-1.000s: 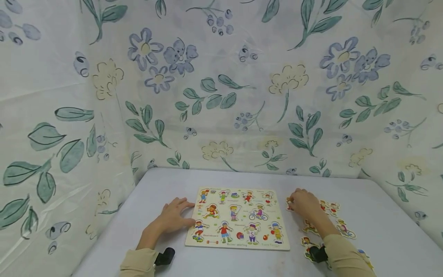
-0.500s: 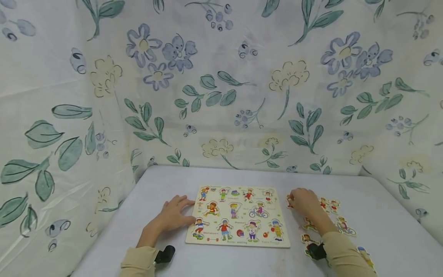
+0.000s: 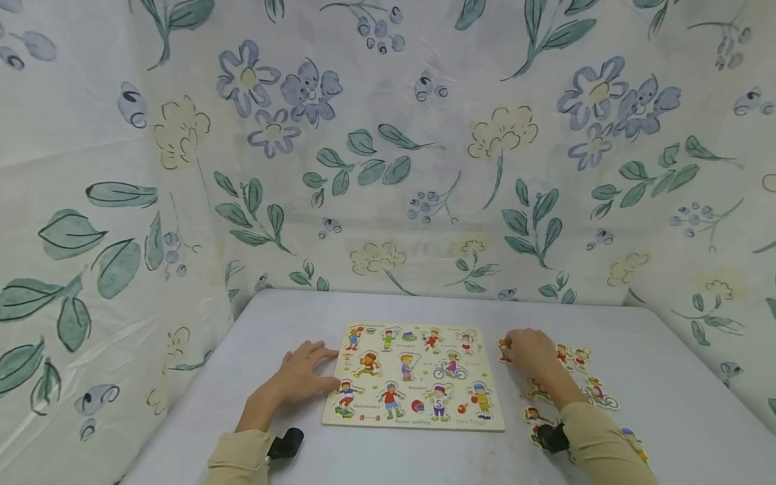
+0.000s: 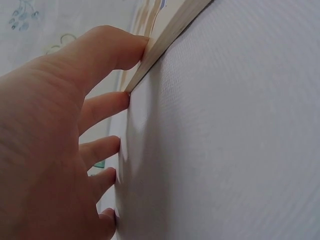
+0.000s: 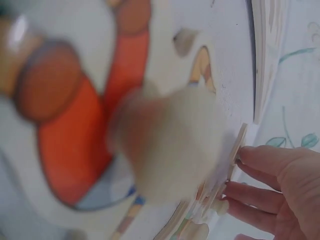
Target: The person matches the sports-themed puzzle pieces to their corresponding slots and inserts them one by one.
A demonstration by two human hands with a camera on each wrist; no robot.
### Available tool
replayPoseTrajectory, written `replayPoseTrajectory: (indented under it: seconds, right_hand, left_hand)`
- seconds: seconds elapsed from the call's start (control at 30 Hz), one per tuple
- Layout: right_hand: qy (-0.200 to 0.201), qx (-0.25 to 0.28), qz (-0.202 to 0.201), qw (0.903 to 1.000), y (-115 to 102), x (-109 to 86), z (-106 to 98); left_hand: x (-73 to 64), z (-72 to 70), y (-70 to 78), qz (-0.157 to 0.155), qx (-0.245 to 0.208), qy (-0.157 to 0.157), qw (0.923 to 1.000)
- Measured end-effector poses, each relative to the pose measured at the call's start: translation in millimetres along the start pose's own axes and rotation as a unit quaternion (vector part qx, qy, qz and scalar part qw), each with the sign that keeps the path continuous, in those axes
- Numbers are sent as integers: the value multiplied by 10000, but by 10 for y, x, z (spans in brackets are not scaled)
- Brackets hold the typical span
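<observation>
A cream wooden peg puzzle board [image 3: 463,387] printed with children playing sports lies in the middle of the table. My left hand [image 3: 297,374] rests at its left side, fingers spread; in the left wrist view the thumb and index fingertips [image 4: 135,50] touch the board's edge [image 4: 155,55]. Right of the board, my right hand [image 3: 530,353] pinches a small flat puzzle piece [image 5: 239,145] between thumb and fingers, low over the table. In the head view that hand mostly hides the piece.
Several loose puzzle pieces lie at the right, among them a cyclist [image 3: 600,393] and a blue-capped figure [image 3: 633,441]. Close to the right wrist camera stands a piece's blurred wooden knob [image 5: 180,145]. Floral cloth [image 3: 388,222] hangs behind the table [image 3: 285,310].
The head view has shifted slightly. Both hands keep nearly the same places, the left at the board's edge and the right at the puzzle piece.
</observation>
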State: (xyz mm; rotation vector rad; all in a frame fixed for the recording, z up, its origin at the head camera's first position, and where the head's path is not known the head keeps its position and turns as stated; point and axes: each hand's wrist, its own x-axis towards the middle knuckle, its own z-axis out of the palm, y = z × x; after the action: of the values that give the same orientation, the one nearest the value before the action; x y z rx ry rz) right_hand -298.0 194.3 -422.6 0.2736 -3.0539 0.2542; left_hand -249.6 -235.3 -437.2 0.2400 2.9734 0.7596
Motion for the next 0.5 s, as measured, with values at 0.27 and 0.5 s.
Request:
replayPoseTrajectory:
  seconds: [0.27,0.5]
  right_hand:
    - [66,-147,-71,9998,-17,1,5]
    - [132,-301,-195,9993,-14,-18,-4]
  left_hand:
    - [-11,-11,4,-15,-38,-8,10000]
    - [-12,-11,21,-57,-42,-21,10000]
